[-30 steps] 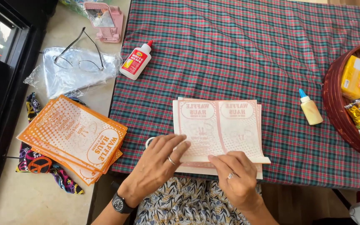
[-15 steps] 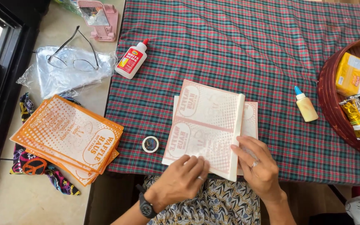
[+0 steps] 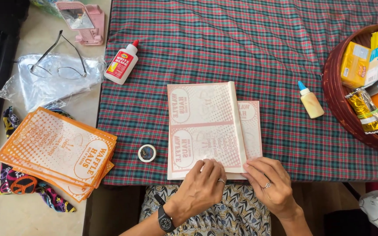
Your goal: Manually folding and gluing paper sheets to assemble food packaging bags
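A white paper sheet with pink printing [image 3: 204, 126] lies folded on the plaid tablecloth [image 3: 224, 39], with a second printed layer [image 3: 251, 126] showing under its right edge. My left hand [image 3: 200, 188], with a ring and a black wristwatch, presses flat on the sheet's near edge. My right hand [image 3: 270, 185], also ringed, presses the near right corner. A small roll of tape [image 3: 147, 153] sits just left of the sheet. A white glue bottle with a red cap [image 3: 121, 63] lies at the far left, and a small yellow glue bottle [image 3: 309, 100] lies to the right.
A stack of orange printed paper bags [image 3: 57, 150] rests on the counter at left, over patterned fabric [image 3: 20, 185]. Eyeglasses [image 3: 57, 65] lie on a clear plastic bag, with a pink stand [image 3: 84, 19] behind. A brown basket [image 3: 340, 102] of snacks and oranges stands at right.
The sheet was turned a quarter turn and one half folded over to the left. Both hands moved to its near edge and now press it flat. The tape roll came into view.
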